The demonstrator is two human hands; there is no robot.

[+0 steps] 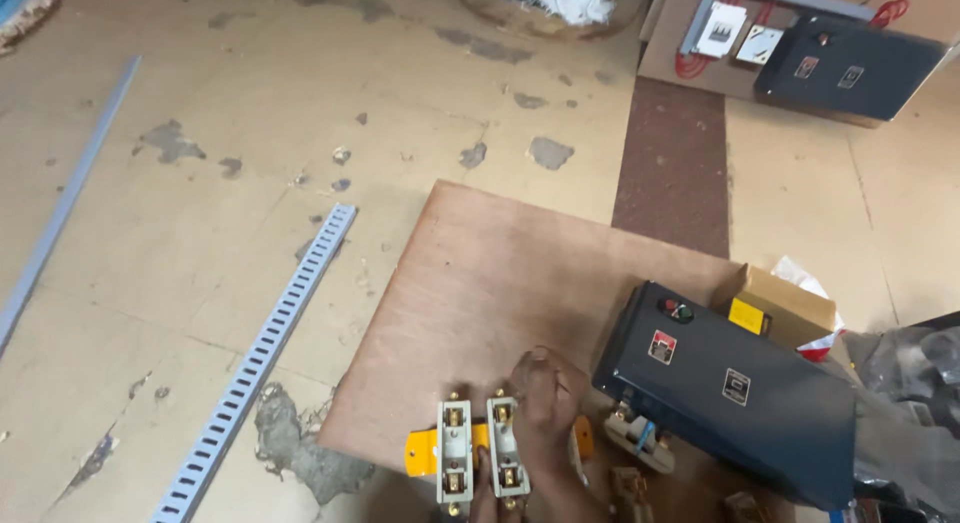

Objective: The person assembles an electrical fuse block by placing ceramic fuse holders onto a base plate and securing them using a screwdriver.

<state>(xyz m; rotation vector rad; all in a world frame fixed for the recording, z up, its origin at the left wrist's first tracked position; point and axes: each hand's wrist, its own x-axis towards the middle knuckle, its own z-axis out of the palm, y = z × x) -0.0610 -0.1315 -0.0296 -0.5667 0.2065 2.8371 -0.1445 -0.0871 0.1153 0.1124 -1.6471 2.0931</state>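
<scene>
My right hand (547, 398) is curled over the right side of a white fuse holder (507, 445) with brass terminals, near the front edge of a plywood board (490, 273). A second white fuse holder (455, 451) lies just left of it, with a yellow piece (421, 452) sticking out from beneath. Fingertips of my left hand (484, 491) show at the bottom edge, touching the fuse holders from below; most of that hand is out of frame. More white and orange parts (638, 438) lie right of my right hand.
A dark blue metal box (735, 388) with a red and a green button lies on the board's right side, beside a cardboard box (785, 305). A grey slotted channel (255, 363) and a grey strip (60, 213) lie on the stained floor. Another wired panel (850, 68) lies at the back right.
</scene>
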